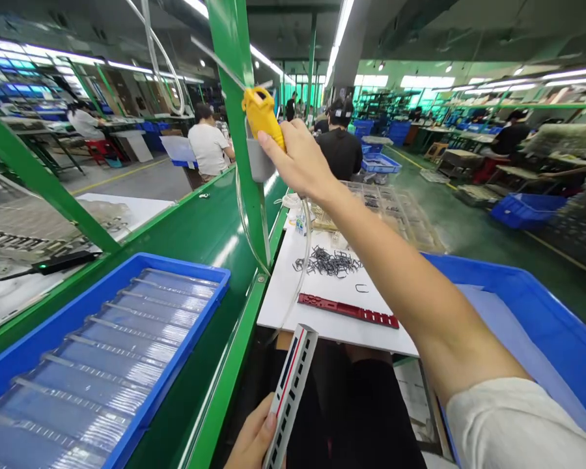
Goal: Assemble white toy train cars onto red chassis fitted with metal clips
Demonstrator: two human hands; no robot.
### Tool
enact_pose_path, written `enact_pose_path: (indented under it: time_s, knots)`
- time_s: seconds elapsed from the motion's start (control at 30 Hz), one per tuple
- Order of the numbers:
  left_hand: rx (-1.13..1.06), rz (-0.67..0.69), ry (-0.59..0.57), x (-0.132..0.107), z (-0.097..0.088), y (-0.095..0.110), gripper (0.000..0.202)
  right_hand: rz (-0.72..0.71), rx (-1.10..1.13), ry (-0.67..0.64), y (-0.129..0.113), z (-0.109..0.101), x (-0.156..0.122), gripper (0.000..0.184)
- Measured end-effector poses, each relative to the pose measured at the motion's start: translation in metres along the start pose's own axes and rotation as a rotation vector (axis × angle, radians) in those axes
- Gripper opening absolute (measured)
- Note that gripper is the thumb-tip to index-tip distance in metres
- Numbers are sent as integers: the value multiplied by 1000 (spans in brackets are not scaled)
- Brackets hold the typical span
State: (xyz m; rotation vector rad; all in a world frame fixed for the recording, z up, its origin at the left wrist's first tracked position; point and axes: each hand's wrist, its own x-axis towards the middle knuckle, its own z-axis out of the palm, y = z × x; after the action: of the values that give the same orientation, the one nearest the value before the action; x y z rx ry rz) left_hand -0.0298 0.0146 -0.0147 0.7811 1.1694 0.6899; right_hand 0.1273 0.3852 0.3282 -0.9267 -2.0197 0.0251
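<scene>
My right hand [297,159] reaches up at full arm's length and closes around the lower end of a yellow hand tool [264,117], which hangs on a clear hose [247,221] beside a green upright post [234,85]. A grey cup holder [260,159] sits just below the tool. At the bottom of the view, my left hand [254,436] grips a white model train body shell [290,397] with a red stripe and dark windows. The shell stands tilted, with its far end pointing up.
A white board [322,293] in front of me carries a pile of dark wire clips [327,264] and a red slotted bar [348,310]. Blue trays flank me [97,352] [532,326], beside a green conveyor bench [215,241]. Co-workers sit at benches beyond.
</scene>
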Motion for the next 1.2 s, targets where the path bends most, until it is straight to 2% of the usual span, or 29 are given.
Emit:
enact_pose_path:
  time_s: [0.07,0.13,0.17,0.23,0.3,0.33,0.37,0.43,0.53,0.6,0.67,0.73,0.8,0.93,1.0,1.1,1.2]
  knots:
    - [40,-6,-2,-3,1,-2,107,2,5,-31,-4,-12,-40,103]
    - [140,58,-37,-5,0,0,97,-12,64,-91,-10,-30,-102,88]
    - [218,111,-67,-5,0,3,90,-12,97,-183,-14,-40,-142,83]
    - [412,241,-144,-5,-1,10,73,27,160,-468,-21,-57,-230,75]
    - [600,357,-208,-2,-1,15,58,226,194,-690,-29,-70,-317,78]
    - [679,391,-221,1,1,16,54,354,214,-731,-32,-76,-355,73]
    - [747,405,-224,4,3,16,53,479,239,-748,-35,-81,-388,66]
    - [858,393,-234,10,10,14,57,682,287,-688,-38,-92,-439,50]
    - [959,361,-302,15,20,12,53,861,315,-498,-33,-112,-486,42]
    - [989,368,-333,17,24,18,45,935,320,-395,-25,-129,-509,43]
    - [1024,419,-331,20,25,34,44,935,358,-334,-16,-146,-524,41]
    - [1080,524,-337,28,25,60,44,862,383,-285,-4,-158,-531,37]
    - [1159,665,-344,44,26,94,44,766,353,-247,11,-165,-525,35]
    - [1398,892,-298,93,32,166,52,611,213,-126,56,-161,-490,39]
    - [1530,944,-270,118,39,192,61,527,165,-38,80,-155,-473,39]
    - [1737,947,-174,144,53,211,71,416,95,1,110,-144,-457,40]
    - [1918,916,-86,155,65,215,61,383,45,-27,129,-133,-455,45]
